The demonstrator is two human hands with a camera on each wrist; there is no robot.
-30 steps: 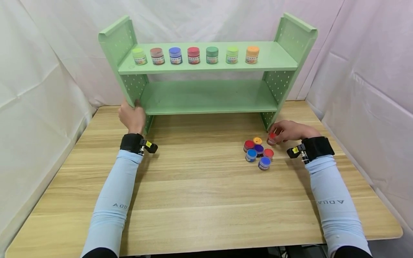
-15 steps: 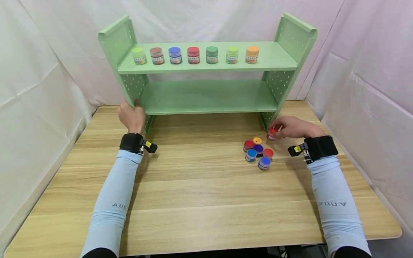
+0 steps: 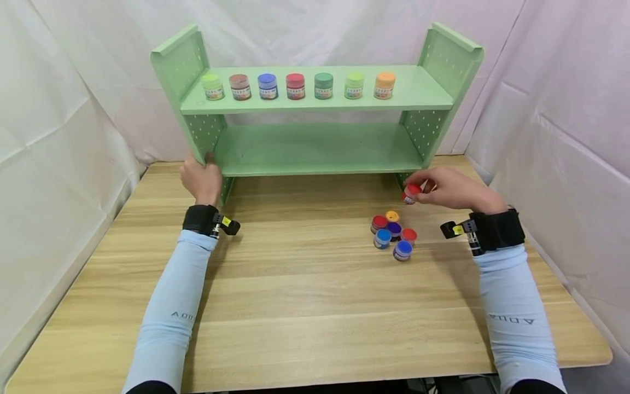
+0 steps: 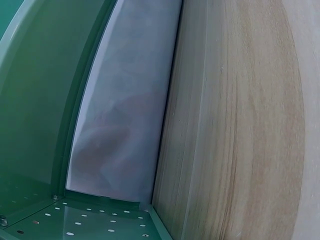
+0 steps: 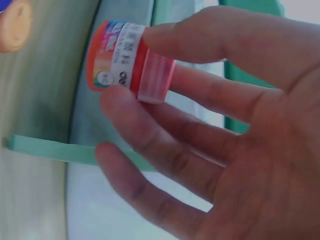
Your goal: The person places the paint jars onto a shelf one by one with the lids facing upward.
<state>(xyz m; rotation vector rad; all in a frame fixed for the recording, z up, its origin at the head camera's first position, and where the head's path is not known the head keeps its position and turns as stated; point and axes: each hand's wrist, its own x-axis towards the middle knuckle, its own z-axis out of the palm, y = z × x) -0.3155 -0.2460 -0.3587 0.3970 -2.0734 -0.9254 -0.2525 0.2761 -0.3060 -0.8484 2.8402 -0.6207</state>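
Thumb and fingers of my right hand (image 3: 450, 189) pinch a small red paint jar (image 3: 410, 193), lifted off the table beside the shelf's right foot. In the right wrist view the red jar (image 5: 117, 57) lies tilted, its white label showing. My left hand (image 3: 202, 178) grips the lower front edge of the left side panel of a green two-tier shelf (image 3: 315, 148); most of its fingers are hidden. The left wrist view shows only the shelf's perforated side panel (image 4: 95, 220) and underside, not the hand.
Several paint jars, including a blue one (image 3: 402, 250) and an orange one (image 3: 392, 216), stand clustered on the wooden table (image 3: 305, 306) below my right hand. A spaced row of jars, with a dark green one (image 3: 323, 86) mid-row, stands on the upper tier. White cloth (image 3: 566, 109) surrounds the table.
My right hand has raised the red jar from near the table surface, moving it up and slightly left toward the shelf. My left hand has stayed on the side panel.
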